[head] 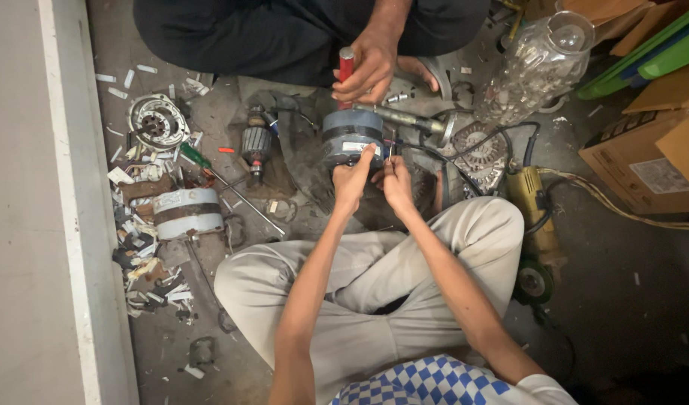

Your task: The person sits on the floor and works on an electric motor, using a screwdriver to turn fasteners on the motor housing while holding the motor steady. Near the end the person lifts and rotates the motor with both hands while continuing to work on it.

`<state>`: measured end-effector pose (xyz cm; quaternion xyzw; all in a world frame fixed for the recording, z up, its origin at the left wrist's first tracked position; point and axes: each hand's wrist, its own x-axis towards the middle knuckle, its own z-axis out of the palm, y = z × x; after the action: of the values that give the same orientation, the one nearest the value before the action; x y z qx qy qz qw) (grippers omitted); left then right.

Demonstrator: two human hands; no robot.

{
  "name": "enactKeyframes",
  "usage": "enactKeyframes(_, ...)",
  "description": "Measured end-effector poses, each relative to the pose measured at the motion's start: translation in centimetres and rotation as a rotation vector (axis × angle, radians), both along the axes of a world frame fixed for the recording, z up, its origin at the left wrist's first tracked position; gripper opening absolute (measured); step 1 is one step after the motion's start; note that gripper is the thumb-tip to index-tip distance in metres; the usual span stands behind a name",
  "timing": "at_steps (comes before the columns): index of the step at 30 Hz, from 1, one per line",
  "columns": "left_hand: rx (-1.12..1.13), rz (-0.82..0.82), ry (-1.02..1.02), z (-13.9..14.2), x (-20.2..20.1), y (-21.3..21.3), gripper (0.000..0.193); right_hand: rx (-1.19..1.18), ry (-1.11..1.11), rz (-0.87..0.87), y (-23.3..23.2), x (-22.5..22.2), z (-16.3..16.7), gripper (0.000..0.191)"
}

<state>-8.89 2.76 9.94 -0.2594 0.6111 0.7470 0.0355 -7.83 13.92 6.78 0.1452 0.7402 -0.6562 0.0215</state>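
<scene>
Both forearms reach forward and down over the person's crossed legs in pale trousers, elbows tucked in, wrists close together. The left hand [352,180] is curled against the near side of a blue-grey electric motor [351,136], fingertips pressed on its housing. The right hand [396,182] sits just beside it, fingers pinched together at the motor's near right edge, where thin wires come out; what it pinches is too small to tell.

The motor is a squat drum with a darker band round its middle and a pale label on the side. It stands on the floor [630,262] between the person's knees and a second person sitting opposite. That co-worker's hand [371,69] grips a red-handled tool [346,64] held upright above the motor's far side.

Counted: one blue-grey motor in hand, one white-banded motor body [187,213] to the left, one wound armature [256,144], one round end plate [157,122], one green-handled screwdriver [209,169], one yellow angle grinder [534,225] to the right, one clear plastic jar [538,66], one cardboard box [648,161] near the floor's right edge.
</scene>
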Motion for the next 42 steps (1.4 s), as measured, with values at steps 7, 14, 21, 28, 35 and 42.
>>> enactKeyframes(7,0.011,-0.051,-0.089,0.4,0.0,-0.1,0.043,-0.011,-0.003,-0.002,-0.1,0.0,-0.2,0.022)
enactKeyframes(14,0.029,-0.058,-0.074,0.8,-0.1,-0.1,0.044,0.011,-0.002,0.006,0.1,0.1,-0.2,0.022)
enactKeyframes(21,-0.024,-0.092,-0.104,-0.3,-0.5,-0.2,0.051,0.004,-0.018,-0.009,0.0,-0.3,0.0,0.020)
enactKeyframes(28,0.074,-0.217,-0.232,-1.1,-0.9,-1.1,0.053,0.029,0.012,0.001,0.1,0.1,-0.1,0.020)
enactKeyframes(35,0.151,-0.401,-0.410,1.2,-2.1,-2.4,0.049,0.069,0.054,-0.033,0.0,-0.2,0.0,0.018)
enactKeyframes(42,0.159,-0.317,-0.329,-0.2,-1.5,-1.7,0.051,0.010,0.060,-0.027,-0.2,0.0,0.3,0.018)
